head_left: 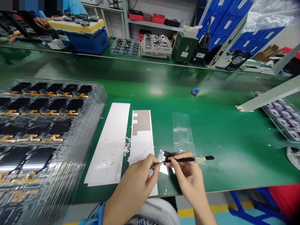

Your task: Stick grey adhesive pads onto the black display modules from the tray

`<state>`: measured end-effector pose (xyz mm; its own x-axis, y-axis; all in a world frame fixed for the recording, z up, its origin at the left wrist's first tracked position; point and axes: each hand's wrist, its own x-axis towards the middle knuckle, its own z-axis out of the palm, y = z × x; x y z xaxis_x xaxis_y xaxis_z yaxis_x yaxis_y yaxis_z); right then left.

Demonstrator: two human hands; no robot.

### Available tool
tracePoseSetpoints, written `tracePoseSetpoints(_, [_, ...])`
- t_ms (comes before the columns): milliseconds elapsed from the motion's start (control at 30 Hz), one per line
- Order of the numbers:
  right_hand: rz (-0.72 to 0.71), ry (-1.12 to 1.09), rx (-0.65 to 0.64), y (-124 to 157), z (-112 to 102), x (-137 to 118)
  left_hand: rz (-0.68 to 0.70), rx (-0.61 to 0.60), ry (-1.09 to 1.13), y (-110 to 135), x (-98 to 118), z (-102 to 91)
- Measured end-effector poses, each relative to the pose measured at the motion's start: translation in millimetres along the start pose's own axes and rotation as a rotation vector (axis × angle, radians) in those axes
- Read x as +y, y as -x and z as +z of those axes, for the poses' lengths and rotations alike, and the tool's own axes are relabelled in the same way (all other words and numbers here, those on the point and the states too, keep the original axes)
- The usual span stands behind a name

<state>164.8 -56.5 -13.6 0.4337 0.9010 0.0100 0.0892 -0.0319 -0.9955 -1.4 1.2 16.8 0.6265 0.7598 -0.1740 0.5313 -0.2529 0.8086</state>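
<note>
We see the left hand (133, 184) pinching fine tweezers (154, 166) and the right hand (187, 176) pinching a black-handled swab (180, 159), both tips at a small clear film piece (163, 162) beside a white liner strip (142, 150) on the green bench (234, 150).

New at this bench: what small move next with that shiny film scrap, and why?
Probably lift it with the tweezers in the left hand, since the film scrap sits at their tips while the right hand's black stick reaches it.

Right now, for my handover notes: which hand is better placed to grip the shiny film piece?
Probably the left hand: its tweezers already reach the shiny film piece, while the right hand is occupied with a black-handled tool.
</note>
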Motion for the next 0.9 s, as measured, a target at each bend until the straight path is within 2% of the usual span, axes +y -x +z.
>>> tracePoseSetpoints(267, [-0.027,0.021,0.022,0,1,0,0.024,-0.005,-0.015,4,2,-2.7])
tracePoseSetpoints(500, [-0.007,-0.122,0.058,1,-4,-1,0.047,0.049,-0.027,-5,-1,-2.3])
tracePoseSetpoints(633, [-0.178,-0.218,0.096,4,-1,-16,0.093,0.100,0.062,-5,-2,-3.1])
tracePoseSetpoints(767, [-0.372,-0.269,0.069,7,18,-33,0.157,0.115,0.136,-2,-4,-5.0])
tracePoseSetpoints(900, [-0.413,-0.300,0.027,5,37,-39,0.166,0.186,0.145,-3,-8,-6.3])
